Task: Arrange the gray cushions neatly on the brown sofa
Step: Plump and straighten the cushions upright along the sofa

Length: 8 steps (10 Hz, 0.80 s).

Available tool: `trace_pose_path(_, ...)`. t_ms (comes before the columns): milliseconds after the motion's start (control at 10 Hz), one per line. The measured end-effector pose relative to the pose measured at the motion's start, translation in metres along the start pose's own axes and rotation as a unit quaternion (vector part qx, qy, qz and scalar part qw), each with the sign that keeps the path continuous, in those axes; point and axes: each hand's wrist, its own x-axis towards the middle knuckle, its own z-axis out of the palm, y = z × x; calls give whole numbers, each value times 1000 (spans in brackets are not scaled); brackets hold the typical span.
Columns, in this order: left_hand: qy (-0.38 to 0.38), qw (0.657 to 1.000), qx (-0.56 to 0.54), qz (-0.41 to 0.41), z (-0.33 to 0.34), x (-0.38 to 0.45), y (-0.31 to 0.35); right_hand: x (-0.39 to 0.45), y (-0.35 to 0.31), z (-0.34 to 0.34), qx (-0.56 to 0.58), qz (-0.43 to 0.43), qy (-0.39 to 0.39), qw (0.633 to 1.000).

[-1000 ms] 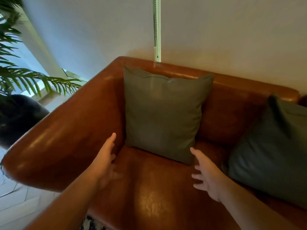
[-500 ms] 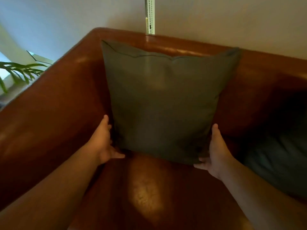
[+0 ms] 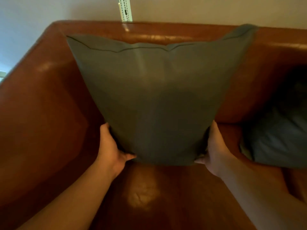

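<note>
A gray cushion (image 3: pixel 154 97) stands upright against the backrest in the left corner of the brown leather sofa (image 3: pixel 41 113). My left hand (image 3: pixel 111 146) grips its lower left corner, thumb pressed on the front. My right hand (image 3: pixel 214 146) grips its lower right corner the same way. A second gray cushion (image 3: pixel 279 138) lies in shadow on the seat to the right, partly cut off by the frame edge.
The sofa's left armrest (image 3: pixel 29 90) curves around close to the held cushion. A pale wall with a vertical metal strip (image 3: pixel 125 9) rises behind the backrest. Bare seat leather (image 3: pixel 142 193) shows between my forearms.
The view has closed in on the sofa corner. Both hands went from open near the cushion to gripping its lower corners.
</note>
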Motion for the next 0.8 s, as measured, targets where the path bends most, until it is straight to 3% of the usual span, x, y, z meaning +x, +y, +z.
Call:
trace_pose_path(200,-18,999,-25,32,2,11,-9,15,7,2,-1,-51,-6,999)
trace_pose_path(600,-26,999,20,31,1,0,-7,14,2,-3,-32,-38,-35,998)
trace_pose_path(700,-4,996,88,6,-4,-15,-1,7,-6,-18,-70,2,-25,997)
trace_pose_path(800,68,986,145,47,-8,-32,13,-13,-13,-34,-99,-10,6,995)
